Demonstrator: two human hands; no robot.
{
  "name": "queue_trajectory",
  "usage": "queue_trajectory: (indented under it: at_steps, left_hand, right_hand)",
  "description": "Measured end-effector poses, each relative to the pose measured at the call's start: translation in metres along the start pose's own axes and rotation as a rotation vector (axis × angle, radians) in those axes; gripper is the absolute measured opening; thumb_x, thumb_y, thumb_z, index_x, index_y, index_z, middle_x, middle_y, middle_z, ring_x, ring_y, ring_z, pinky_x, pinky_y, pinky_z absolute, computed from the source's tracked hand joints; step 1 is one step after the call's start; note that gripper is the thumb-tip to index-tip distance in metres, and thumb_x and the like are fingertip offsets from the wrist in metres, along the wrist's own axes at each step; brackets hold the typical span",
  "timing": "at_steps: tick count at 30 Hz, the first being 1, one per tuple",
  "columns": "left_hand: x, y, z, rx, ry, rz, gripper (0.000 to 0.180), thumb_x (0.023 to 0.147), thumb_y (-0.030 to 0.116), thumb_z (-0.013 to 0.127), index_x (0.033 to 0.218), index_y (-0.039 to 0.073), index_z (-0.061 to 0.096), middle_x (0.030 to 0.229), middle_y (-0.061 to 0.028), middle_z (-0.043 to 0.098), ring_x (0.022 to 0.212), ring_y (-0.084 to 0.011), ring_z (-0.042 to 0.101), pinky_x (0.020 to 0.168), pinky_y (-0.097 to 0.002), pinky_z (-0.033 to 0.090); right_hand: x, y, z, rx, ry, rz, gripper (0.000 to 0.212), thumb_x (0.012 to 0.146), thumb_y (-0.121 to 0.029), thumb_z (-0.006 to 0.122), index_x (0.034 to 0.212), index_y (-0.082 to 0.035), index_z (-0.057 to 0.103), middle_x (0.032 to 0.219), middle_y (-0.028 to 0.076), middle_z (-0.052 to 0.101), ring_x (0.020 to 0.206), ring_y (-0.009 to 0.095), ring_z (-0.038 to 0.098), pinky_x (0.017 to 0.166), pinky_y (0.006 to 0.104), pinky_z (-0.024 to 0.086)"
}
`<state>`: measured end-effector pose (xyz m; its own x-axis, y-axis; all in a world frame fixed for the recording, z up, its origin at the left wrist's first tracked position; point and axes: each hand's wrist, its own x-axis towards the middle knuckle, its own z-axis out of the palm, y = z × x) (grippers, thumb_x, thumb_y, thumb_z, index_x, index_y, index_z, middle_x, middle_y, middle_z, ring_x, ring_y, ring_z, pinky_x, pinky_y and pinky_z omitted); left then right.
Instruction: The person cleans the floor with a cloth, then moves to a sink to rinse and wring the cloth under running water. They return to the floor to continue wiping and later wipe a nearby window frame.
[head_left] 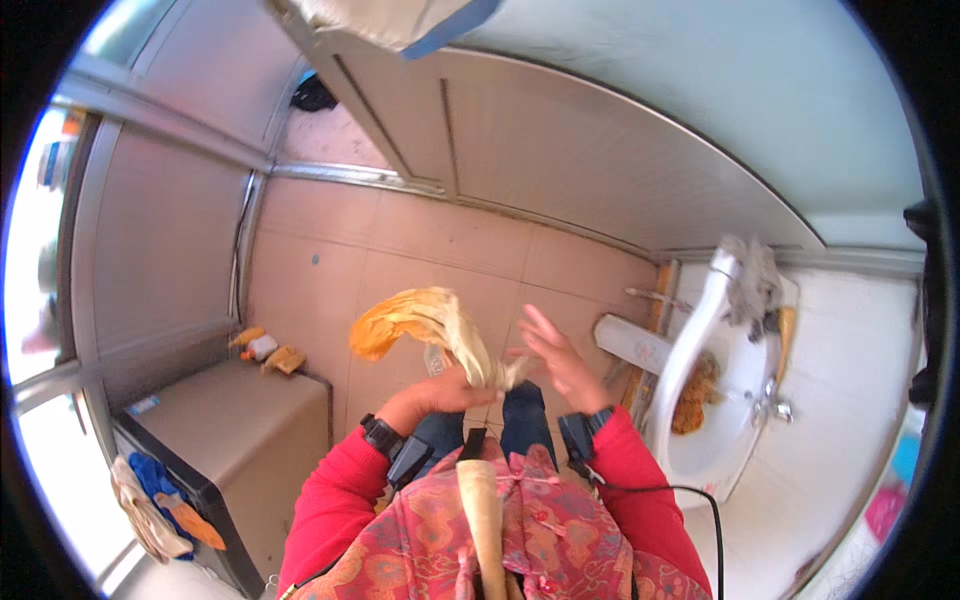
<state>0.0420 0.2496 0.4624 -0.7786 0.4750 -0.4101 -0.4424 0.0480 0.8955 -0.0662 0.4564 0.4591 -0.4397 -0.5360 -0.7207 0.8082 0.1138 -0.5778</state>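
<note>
My left hand (447, 388) is closed round one end of a limp cream-and-orange piece that looks like a work glove (440, 318). Its orange part flares out to the left, blurred by motion. Just right of it, my right hand (563, 365) has its fingers stretched out and seems to grip nothing. The glove's loose cream end reaches close to my right fingers; I cannot tell whether they touch. A tapered beige stick-like thing (482, 510) lies against my patterned red apron (560, 540).
At right, a white washbasin (710, 455) with a tap (775, 408) holds an orange-brown mass (690, 405). A grey cloth (755, 285) hangs at its far rim. At left stands a beige cabinet (240, 410), with cloths (150, 500) on its side. A panelled partition (560, 140) crosses the far side.
</note>
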Motion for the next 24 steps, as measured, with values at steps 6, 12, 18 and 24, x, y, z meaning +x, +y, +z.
queue_trajectory:
  at_steps: [6, 12, 18, 24]
  left_hand:
    - [-0.017, -0.003, 0.015, 0.285, -0.205, -0.228, 0.046, 0.078, 0.022, 0.07, 0.12, 0.008, 0.056, 0.101, -0.0087, 0.065, 0.094, -0.0217, 0.06, 0.083, -0.0354, 0.048]
    - [-0.012, 0.017, -0.025, 0.46, 0.38, 0.202, 0.038, 0.08, 0.021, 0.069, 0.113, 0.003, 0.058, 0.108, -0.006, 0.062, 0.098, -0.0172, 0.058, 0.083, -0.0329, 0.049]
    - [0.053, 0.079, -0.032, -0.09, 0.193, 0.188, 0.035, 0.085, 0.016, 0.062, 0.117, 0.006, 0.052, 0.115, -0.0072, 0.056, 0.103, -0.018, 0.056, 0.088, -0.0333, 0.047]
    - [0.083, 0.153, -0.01, -0.428, 0.331, 0.181, 0.043, 0.085, 0.013, 0.063, 0.122, 0.005, 0.042, 0.119, -0.0075, 0.052, 0.107, -0.0197, 0.055, 0.091, -0.0333, 0.047]
  right_hand:
    - [-0.002, -0.008, 0.06, -0.129, -0.071, -0.229, 0.027, 0.084, -0.015, 0.061, 0.109, -0.005, 0.063, 0.093, 0.003, 0.064, 0.088, 0.012, 0.059, 0.078, 0.0287, 0.049]
    - [-0.079, -0.061, 0.087, 0.048, -0.34, -0.39, 0.022, 0.08, -0.012, 0.061, 0.1, -0.004, 0.067, 0.091, 0.002, 0.063, 0.087, 0.012, 0.058, 0.076, 0.0279, 0.047]
    - [-0.14, -0.08, 0.067, -0.21, -0.161, -0.688, 0.027, 0.084, -0.017, 0.06, 0.108, -0.004, 0.062, 0.109, 0.006, 0.059, 0.102, 0.013, 0.053, 0.088, 0.0281, 0.043]
    - [-0.2, -0.008, -0.121, -0.212, 0.862, -0.716, 0.045, 0.08, -0.018, 0.066, 0.12, -0.002, 0.054, 0.108, 0.01, 0.061, 0.099, 0.017, 0.057, 0.088, 0.0315, 0.045]
